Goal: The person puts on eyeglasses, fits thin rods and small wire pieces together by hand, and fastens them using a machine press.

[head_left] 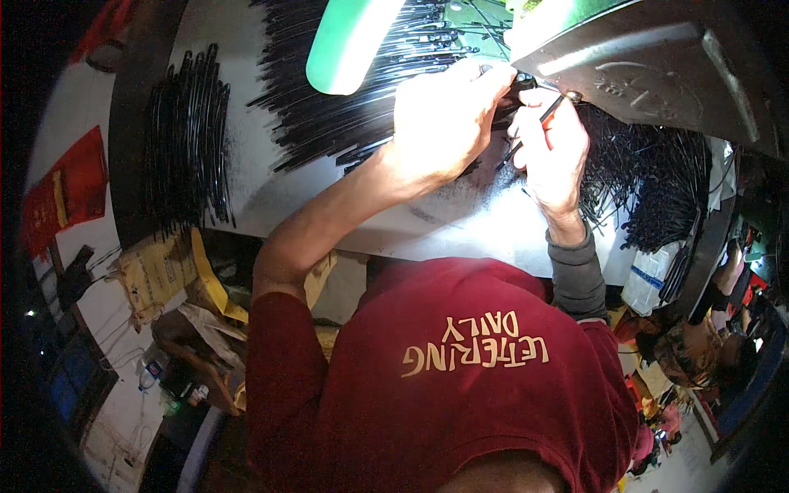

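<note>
Under a bright lamp, my left hand (pixel 444 119) and my right hand (pixel 555 148) meet at the edge of a grey metal machine cover (pixel 641 82). The right fingers are closed round a thin black stick (pixel 552 111), which slants across them with a pale, brassy bit at its upper end. My left thumb and fingers are pinched together beside a small dark part (pixel 524 80); glare and the fingers hide what they grip. Beyond and left of my left hand, a wide heap of thin black rods (pixel 320 90) lies on the white table (pixel 362 218).
A second bundle of black rods (pixel 189 140) lies at the table's left. Right of my right hand is a tangled black pile (pixel 657 181). A green lamp-lit panel (pixel 349 45) hangs over the rods. A white packet with a blue band (pixel 647 279) sits by the right edge.
</note>
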### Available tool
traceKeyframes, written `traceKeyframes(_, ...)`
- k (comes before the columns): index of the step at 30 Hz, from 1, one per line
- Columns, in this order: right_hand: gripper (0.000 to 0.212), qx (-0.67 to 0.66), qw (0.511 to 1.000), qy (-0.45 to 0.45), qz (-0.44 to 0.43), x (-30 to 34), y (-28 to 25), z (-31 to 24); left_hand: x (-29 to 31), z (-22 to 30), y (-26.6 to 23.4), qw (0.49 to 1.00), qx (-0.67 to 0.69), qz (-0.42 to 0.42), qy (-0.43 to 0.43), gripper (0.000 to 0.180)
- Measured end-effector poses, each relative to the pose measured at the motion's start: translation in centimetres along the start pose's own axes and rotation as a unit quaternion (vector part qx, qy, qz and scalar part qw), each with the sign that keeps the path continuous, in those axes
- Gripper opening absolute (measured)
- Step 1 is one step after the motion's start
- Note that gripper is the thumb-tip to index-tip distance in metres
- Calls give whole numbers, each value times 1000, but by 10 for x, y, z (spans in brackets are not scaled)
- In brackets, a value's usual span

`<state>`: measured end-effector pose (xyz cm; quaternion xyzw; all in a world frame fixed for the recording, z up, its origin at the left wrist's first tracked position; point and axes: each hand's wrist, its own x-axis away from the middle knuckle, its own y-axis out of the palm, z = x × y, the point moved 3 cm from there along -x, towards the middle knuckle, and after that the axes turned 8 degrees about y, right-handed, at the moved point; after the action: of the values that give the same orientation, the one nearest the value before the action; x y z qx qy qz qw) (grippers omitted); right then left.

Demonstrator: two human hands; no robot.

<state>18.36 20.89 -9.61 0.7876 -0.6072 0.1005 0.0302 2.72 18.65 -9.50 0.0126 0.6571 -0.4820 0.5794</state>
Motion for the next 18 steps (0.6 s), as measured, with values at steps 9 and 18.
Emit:
traceKeyframes(9,21,64,997,-43,15,-6,-1,4,-7,1,-7,998,29,-36,-40,41)
traceKeyframes(18,16,62,995,-66,35,-10,-3,10,-12,-4,-7,982,138,-75,-105,34)
